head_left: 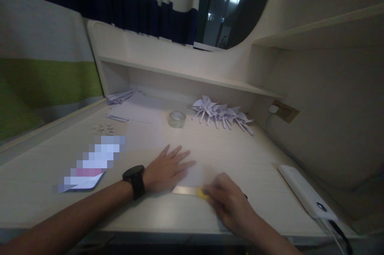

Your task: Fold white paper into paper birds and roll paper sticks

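My left hand (168, 170), with a dark watch at the wrist, lies flat with fingers spread on a pale sheet of paper (196, 173) on the desk. My right hand (229, 201) is closed round a utility knife (202, 193) with a yellow part near its blade. The knife's long metal blade (184, 190) is out, lies low over the desk and points left toward the heel of my left hand. Some blur covers the right hand. Whether the blade touches the paper's edge I cannot tell.
A roll of clear tape (177, 119) stands behind my hands. Several paper pinwheels (222, 113) lie at the back right. Rolled paper sticks (121, 96), white sheets (139, 107) and small white pieces (103, 129) are at left, near a phone (93, 167). A white device (306, 191) with cables sits right.
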`<state>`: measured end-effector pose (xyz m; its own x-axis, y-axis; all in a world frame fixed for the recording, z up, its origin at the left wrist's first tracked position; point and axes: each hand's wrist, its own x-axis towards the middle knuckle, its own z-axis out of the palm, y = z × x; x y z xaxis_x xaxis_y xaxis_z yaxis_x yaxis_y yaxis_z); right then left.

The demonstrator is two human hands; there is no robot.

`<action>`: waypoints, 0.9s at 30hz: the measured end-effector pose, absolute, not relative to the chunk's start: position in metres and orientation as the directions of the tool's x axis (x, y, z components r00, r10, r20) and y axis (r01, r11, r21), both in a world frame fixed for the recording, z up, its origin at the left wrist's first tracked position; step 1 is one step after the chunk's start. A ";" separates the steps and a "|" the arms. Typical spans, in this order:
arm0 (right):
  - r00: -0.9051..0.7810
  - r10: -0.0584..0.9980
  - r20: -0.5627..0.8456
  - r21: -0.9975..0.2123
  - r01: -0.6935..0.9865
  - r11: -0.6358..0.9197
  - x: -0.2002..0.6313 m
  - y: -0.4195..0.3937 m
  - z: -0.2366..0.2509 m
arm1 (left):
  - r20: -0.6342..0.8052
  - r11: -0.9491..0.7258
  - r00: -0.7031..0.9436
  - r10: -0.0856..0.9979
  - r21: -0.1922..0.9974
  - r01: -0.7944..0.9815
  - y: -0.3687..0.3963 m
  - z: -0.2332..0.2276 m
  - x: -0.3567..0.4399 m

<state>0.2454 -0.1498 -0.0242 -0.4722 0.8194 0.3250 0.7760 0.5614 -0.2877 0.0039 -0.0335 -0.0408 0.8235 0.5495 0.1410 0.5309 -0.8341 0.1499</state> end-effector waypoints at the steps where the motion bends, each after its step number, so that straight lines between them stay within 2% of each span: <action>1: -0.464 0.821 0.331 -0.295 0.776 0.557 0.246 -0.150 -0.024 | 0.139 -0.834 0.824 0.549 0.152 0.531 -0.033 -0.041 0.004; 11: -0.504 0.810 0.300 -0.403 0.702 0.587 0.293 -0.139 -0.021 | 0.214 -0.801 0.778 0.590 0.271 0.534 -0.032 -0.041 0.004; 17: -0.328 0.893 0.308 -0.388 0.814 0.432 0.346 -0.116 -0.027 | 0.345 -0.810 0.735 0.584 0.192 0.554 -0.044 -0.029 0.006; 21: -0.204 0.922 0.329 -0.365 0.873 0.323 0.365 -0.106 -0.029 | 0.291 -0.832 0.782 0.551 0.118 0.543 -0.054 -0.026 0.001; 27: -0.139 0.920 0.367 -0.319 0.910 0.264 0.377 -0.101 -0.035 | 0.293 -0.873 0.823 0.486 0.117 0.474 -0.060 -0.031 0.005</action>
